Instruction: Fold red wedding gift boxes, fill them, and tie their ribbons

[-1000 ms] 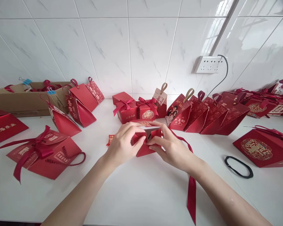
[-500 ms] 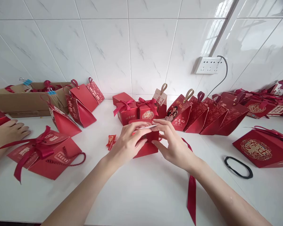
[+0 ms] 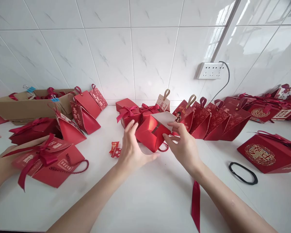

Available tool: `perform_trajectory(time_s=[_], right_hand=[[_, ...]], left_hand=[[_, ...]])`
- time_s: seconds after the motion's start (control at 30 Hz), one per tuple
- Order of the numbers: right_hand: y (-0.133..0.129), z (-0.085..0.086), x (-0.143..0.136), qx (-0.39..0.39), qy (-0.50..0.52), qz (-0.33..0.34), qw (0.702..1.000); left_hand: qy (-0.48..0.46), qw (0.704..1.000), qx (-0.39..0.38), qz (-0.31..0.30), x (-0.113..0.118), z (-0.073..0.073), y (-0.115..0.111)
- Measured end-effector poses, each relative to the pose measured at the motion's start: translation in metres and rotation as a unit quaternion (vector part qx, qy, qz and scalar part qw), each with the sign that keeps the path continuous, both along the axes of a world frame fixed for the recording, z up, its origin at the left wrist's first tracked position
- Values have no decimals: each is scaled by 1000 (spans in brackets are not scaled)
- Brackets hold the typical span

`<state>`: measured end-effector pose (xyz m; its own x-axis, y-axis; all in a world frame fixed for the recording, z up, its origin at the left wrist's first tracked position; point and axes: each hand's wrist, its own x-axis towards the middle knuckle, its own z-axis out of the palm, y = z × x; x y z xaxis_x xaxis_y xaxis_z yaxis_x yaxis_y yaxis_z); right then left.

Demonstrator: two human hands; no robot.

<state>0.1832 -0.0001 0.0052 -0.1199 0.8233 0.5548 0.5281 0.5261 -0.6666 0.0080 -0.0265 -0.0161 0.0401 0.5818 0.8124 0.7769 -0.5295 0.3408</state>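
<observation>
A red box (image 3: 147,134) stands at the middle of the white table, its top unfolded, with one pale flap raised toward the back right. My right hand (image 3: 183,145) pinches the box's right side beside that flap. My left hand (image 3: 132,150) is spread at the box's left front, thumb and fingers apart, holding nothing. A red twisted cord (image 3: 164,148) shows at the box's right side. Below my right wrist a dark red ribbon (image 3: 196,205) hangs toward the front edge. Small red wrapped sweets (image 3: 115,149) lie left of my left hand.
Another person's hand and arm (image 3: 1,165) are at the far left, behind a bow-tied red box (image 3: 47,158). Red boxes (image 3: 199,118) line the back near a cardboard box (image 3: 31,105). A black band (image 3: 242,173) lies at the right.
The box's top has come open and the pale flap has swung up and back. My left hand has let go and spread. The other person's arm has shifted, and another red box now shows at the left.
</observation>
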Motion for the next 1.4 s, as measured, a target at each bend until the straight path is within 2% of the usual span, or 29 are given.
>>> perform_trajectory(time_s=[0.07, 0.13, 0.3, 0.4, 0.5, 0.7, 1.03, 1.23, 1.4], right_hand=[[-1, 0, -1, -1, 19, -16, 1000], [-3, 1, -2, 8, 41, 3, 999], [-7, 10, 6, 61, 86, 128, 986], [-8, 19, 11, 28, 71, 181, 981], [-9, 22, 12, 13, 22, 205, 978], [-10, 19, 9, 68, -104, 194, 973], [-11, 17, 8, 48, -70, 179, 980], [-11, 18, 9, 39, -106, 165, 980], [-8, 11, 6, 44, -115, 115, 986]], left_hand=[[9, 998, -56, 19, 7, -5, -2], [11, 997, -76, 25, 9, -6, -3], [32, 997, -61, -20, -6, 6, -4], [94, 994, -48, -43, -17, 15, -6], [144, 988, -20, -58, -21, 20, -8], [179, 981, 3, -70, -21, 25, -8], [186, 979, -22, -77, -21, 23, -7], [191, 978, -13, -76, -21, 20, -5], [207, 974, 7, -89, -19, 18, -6]])
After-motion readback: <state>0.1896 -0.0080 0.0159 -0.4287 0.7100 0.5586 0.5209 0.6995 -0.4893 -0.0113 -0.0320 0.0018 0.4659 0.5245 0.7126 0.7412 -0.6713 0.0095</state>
